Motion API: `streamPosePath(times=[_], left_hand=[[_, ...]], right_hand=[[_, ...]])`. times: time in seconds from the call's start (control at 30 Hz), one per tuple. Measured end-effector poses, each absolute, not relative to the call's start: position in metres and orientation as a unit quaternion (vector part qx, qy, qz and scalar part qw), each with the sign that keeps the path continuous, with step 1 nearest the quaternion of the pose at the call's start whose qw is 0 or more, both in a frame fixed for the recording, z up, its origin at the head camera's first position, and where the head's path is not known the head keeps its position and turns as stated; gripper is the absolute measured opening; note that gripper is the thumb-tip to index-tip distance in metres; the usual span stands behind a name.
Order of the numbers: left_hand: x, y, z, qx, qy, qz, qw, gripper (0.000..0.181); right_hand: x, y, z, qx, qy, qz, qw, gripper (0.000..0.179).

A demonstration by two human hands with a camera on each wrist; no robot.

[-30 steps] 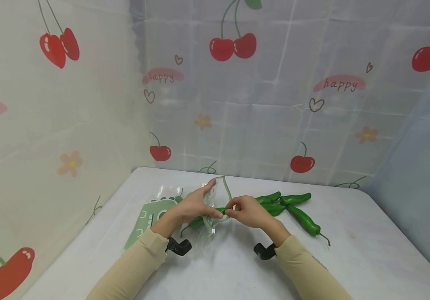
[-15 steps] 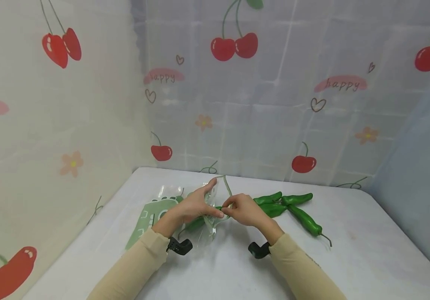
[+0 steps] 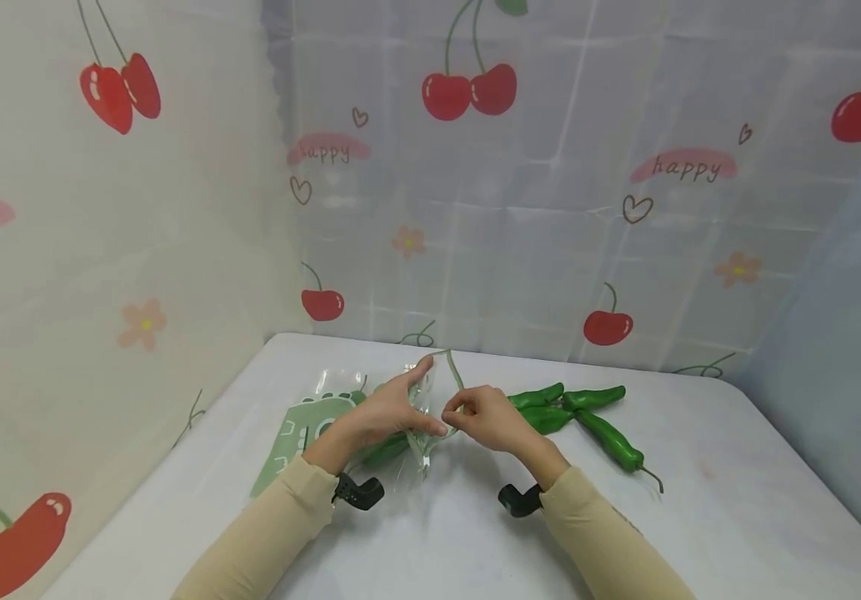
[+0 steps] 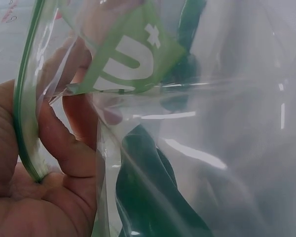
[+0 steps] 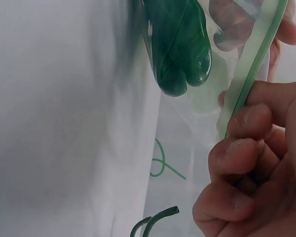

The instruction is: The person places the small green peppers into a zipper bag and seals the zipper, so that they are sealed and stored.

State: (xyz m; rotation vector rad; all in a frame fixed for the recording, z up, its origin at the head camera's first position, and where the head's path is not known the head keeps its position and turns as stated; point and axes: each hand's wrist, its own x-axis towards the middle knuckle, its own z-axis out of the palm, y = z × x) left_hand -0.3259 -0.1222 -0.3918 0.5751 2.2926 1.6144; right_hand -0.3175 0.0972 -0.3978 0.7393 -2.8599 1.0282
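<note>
A clear zip bag (image 3: 286,442) with a green print lies across the table's left middle, its mouth raised and facing right. My left hand (image 3: 383,414) holds that mouth, thumb and forefinger spread apart. In the left wrist view its fingers are bent at the green zip edge (image 4: 25,98). The right hand (image 3: 492,419) pinches the near rim, and the right wrist view shows its curled fingertips (image 5: 232,153) at the zip strip (image 5: 259,54). A green chili pepper (image 3: 387,451) lies inside the bag close to the mouth, its rounded end (image 5: 180,54) towards the opening.
Several more green peppers lie right of the right hand, among them one with a long stem (image 3: 612,440) and one farther back (image 3: 593,399). A white cloth covers the table (image 3: 745,492). Cherry-printed curtains (image 3: 520,250) stand behind and at both sides.
The pepper at the bag's mouth has slid left, deeper into the bag. My right hand has shifted slightly left, let go of the pepper and taken the rim. The left hand stays put.
</note>
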Motion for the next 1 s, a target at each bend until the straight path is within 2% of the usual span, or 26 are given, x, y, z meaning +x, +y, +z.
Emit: streamPosePath(times=[0.2,0.57,1.0], left_hand=[[-0.325,-0.122,-0.394,0.193,0.793,0.560,0.142,0.127],[-0.326,-0.120,-0.393,0.195,0.797,0.557,0.130,0.126],[-0.327,-0.120,-0.393,0.195,0.790,0.565,0.137,0.124]], right_hand=[[-0.316,0.103,-0.399,0.251,-0.902,0.351,-0.001,0.012],[-0.315,0.115,-0.401,0.251,-0.898,0.359,0.032,0.015],[-0.315,0.128,-0.402,0.241,-0.900,0.362,0.037,0.019]])
